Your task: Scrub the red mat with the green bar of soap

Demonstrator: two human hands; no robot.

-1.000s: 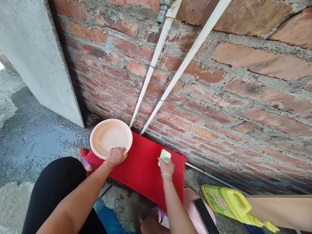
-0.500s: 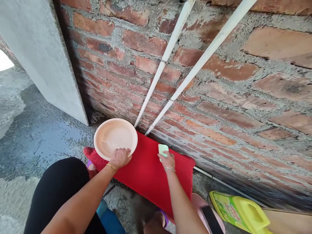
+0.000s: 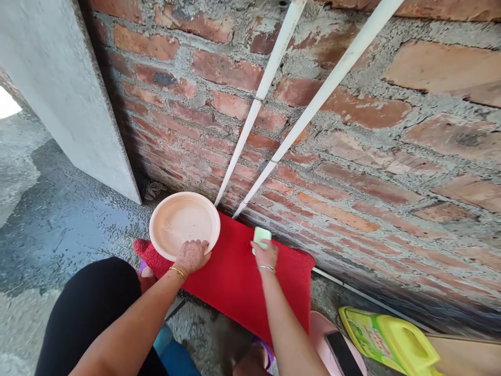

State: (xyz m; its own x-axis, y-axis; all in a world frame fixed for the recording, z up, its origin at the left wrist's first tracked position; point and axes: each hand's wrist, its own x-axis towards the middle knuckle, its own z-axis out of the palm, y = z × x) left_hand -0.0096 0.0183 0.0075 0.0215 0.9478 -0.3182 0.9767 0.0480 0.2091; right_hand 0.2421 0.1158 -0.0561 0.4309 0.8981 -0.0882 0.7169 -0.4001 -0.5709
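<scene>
My left hand [image 3: 192,256] is closed over the near rim of a pale peach plastic basin [image 3: 183,216], its fingers reaching inside. Tilted at the mat's far left end, the basin holds only small dark specks that I can make out. A pale green, rounded rectangular block [image 3: 263,235], like a bar of soap, is gripped in my right hand [image 3: 267,255]. The block rests against or just above the red fleecy mat [image 3: 230,266]; the contact is hidden. The mat is draped over a low raised surface, its edges hanging down.
A brick wall [image 3: 332,172] with two white pipes [image 3: 270,164] rises behind the mat. At left a grey slab [image 3: 78,104] leans by wet concrete floor [image 3: 90,188]. Lower right lie a yellow jug [image 3: 395,337] and a pink slipper [image 3: 321,334] with a black strap.
My right hand has shifted slightly left over the mat with the green block, which is turned a little. My left hand keeps its hold on the basin. The view has shifted slightly.
</scene>
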